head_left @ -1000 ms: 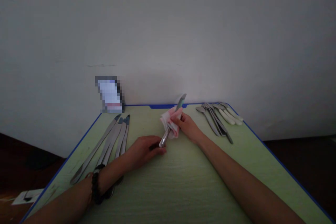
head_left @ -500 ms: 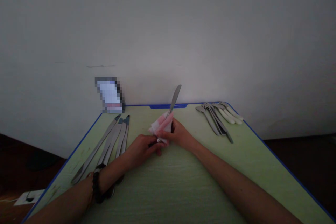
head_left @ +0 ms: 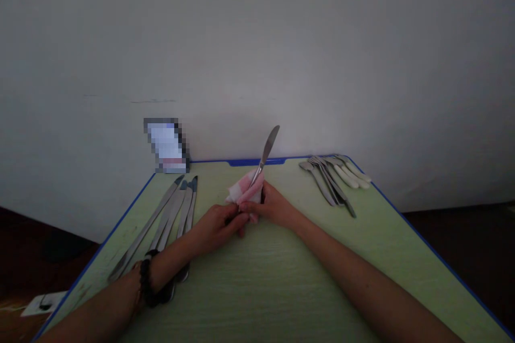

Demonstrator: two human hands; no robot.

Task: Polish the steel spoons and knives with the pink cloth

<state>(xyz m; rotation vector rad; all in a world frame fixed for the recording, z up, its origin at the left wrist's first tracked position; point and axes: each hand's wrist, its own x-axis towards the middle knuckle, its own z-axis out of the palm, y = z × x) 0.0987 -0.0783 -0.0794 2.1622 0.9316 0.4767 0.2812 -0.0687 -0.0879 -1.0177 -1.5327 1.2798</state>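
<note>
A metal table knife (head_left: 267, 149) stands tilted in the middle of the green table (head_left: 281, 278), its blade pointing up and away. My left hand (head_left: 219, 225) is closed on the knife's handle end, low down. My right hand (head_left: 271, 207) is closed on a pink and white cloth (head_left: 243, 191), which is wrapped round the knife just above the left hand. The two hands touch each other.
Several knives (head_left: 173, 211) lie in a row at the left of the table. A pile of forks and spoons (head_left: 333, 179), some white-handled, lies at the back right. A blurred-out card (head_left: 167, 144) leans on the wall. The table edge is blue.
My right hand has slid the cloth down the knife toward my left hand, baring more of the blade. The knife has tipped more upright.
</note>
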